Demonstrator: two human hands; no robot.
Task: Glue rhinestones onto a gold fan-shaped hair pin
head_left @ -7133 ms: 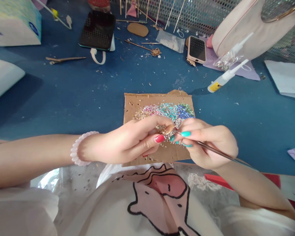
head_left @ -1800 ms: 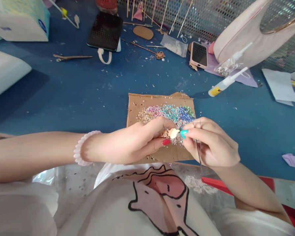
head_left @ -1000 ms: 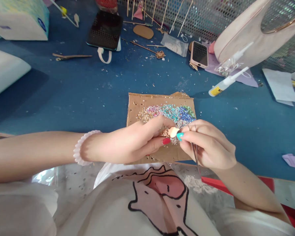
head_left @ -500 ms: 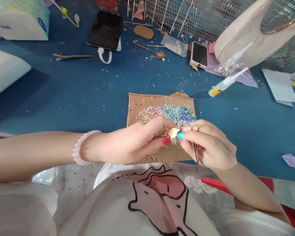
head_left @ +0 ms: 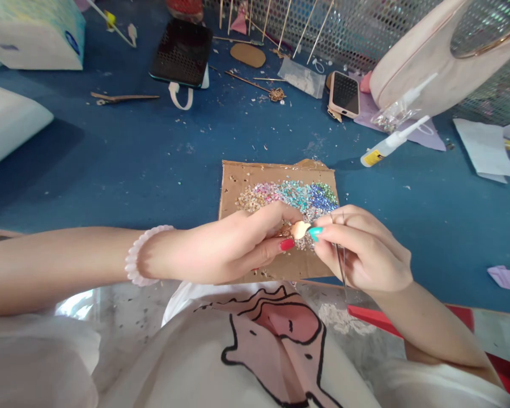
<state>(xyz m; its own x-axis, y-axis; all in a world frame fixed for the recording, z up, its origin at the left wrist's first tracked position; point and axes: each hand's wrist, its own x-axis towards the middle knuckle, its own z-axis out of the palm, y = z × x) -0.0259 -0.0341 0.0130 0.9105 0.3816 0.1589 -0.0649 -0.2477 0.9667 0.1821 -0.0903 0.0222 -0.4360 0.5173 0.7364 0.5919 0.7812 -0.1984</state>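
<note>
My left hand is closed, pinching a small gold-coloured flat piece between thumb and forefinger. At its right edge is my right hand, fingers closed, with the thumb against or very near the piece. A pair of thin metal tweezers is held in the right hand, its legs crossing the palm. Beneath both hands lies a piece of brown cardboard covered with rhinestones in pink, teal, blue, green and clear tones. My fingers hide part of the gold piece and some stones.
A glue bottle lies right of the cardboard. Farther back are a dark phone or tablet, a pink-cased phone, a hair stick, a clear bag and a round-mirrored pale object. A tissue pack stands at back left.
My right hand has shifted very slightly to the right, and the tweezers in it have tilted a little. My left hand keeps its grip on the gold piece, almost still.
</note>
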